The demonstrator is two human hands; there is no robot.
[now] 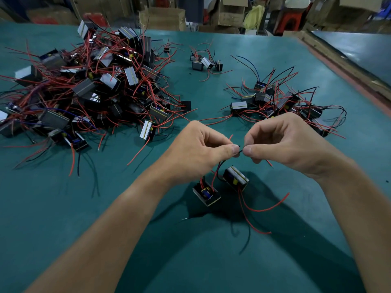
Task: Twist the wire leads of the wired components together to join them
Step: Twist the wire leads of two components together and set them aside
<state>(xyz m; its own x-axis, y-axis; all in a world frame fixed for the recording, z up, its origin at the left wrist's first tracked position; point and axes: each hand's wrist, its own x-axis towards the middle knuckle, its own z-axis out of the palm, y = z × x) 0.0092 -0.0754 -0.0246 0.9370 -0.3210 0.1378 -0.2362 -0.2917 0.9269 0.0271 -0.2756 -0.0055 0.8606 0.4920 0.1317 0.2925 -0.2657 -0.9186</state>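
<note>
Loose heap: a large tangle of small black-and-silver block components with red and black wires point(84, 85) lies well beyond and to the left of the left hand, on the teal-covered bench point(63, 218).
Left hand: the left hand point(198, 149) has its fingers curled, and thumb and forefinger pinch the lead ends.
Left component: a small black block with a blue-and-yellow winding point(206, 193) sits just below the left hand, and its leads rise to the pinch.
Joint: the thin black wire leads point(240, 151) meet in the narrow gap between the two thumbs. Whether they are twisted yet is too small to tell.
Right component: a black block with silver banding and a yellow stripe point(236, 178) sits just below that gap, with red leads trailing toward the person.
Right hand: the right hand point(281, 144) pinches the same joint from the other side.
Smaller cluster: a group of similar wired blocks point(275, 100) lies just beyond the right hand.
Risk: the pinch is at the very tips, so a lead could slip out as the hands roll. Over-twisting may snap the strands, and the loose red leads nearby could get caught in the twist.
</note>
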